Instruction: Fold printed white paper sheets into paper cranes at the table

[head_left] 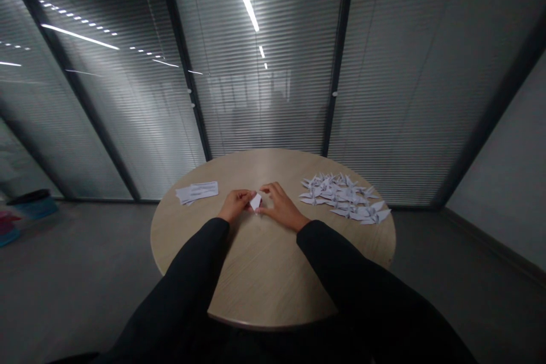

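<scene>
1. Table: round top with a pale wood look, centre and lower centre of the frame; both hands work above it
2. Folded paper figures: loose group with pointed tips, right of the frame's centre; judged light and easily crushed, so grip by the thicker middle and keep pressure off the tips
3. Paper sheets: flat and overlapping, left of the frame's centre; likely to slide over one another, so take a single sheet by its edge
4. Right hand: just right of centre; thumb and fingers spread around the right side of the small folded paper; whether the thumb tip presses on it cannot be told
5. Left hand: just left of centre; thumb and fingertips pinched on the left edge of that paper
6. Small folded paper: at centre, between the hands; judged nearly weightless, stiffer where layers stack, prone to stray creases or tearing under force; hold lightly at the layered edges, using fingertips only
</scene>
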The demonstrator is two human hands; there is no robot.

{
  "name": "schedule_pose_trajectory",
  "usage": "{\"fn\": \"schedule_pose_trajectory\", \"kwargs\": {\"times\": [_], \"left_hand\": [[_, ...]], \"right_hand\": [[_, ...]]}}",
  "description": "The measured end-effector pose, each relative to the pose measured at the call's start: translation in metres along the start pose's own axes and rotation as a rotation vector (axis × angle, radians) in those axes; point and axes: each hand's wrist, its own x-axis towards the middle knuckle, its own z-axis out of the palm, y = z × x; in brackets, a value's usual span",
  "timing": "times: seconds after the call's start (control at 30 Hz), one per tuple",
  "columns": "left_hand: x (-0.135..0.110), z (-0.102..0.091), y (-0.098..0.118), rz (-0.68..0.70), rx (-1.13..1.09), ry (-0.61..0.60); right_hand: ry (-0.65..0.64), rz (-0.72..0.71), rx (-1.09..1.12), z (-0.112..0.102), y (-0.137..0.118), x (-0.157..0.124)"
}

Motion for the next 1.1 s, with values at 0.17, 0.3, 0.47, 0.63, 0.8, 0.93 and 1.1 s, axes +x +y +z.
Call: {"fn": "schedule_pose_trajectory", "kwargs": {"times": [0.17,0.3,0.47,0.63,0.8,0.93,1.1], "left_hand": [[-0.0010,0.0014,0.0010,-0.018,-0.007,0.039],[-0.0002,0.0014,-0.0018,-0.023,-0.008,0.038],[-0.0003,0.0006,-0.0032,-0.011,0.009,0.020],[0.0017,-0.0005,-0.0053,-0.013,-0.009,0.003],[0.0030,0.0012,-0.0077,-0.026,-0.030,0.000],[-0.0003,0.0049,-0.0068,-0.075,-0.088,-0.062],[-0.0015,0.0079,-0.0050,-0.079,-0.101,-0.183]], "right_hand": [[-0.089,-0.141,-0.113,0.0003,-0.0069,-0.0005],[-0.121,-0.131,-0.139,0.0012,-0.0049,-0.0001],[-0.106,-0.129,-0.106,0.0011,-0.0028,0.0005],[-0.079,-0.134,-0.057,-0.0008,-0.0043,0.0007],[-0.089,-0.136,0.008,-0.0024,-0.0037,0.0016],[-0.057,-0.074,0.021,-0.0040,-0.0009,0.0023],[-0.002,0.029,0.004,-0.0059,0.0003,0.0034]]}}
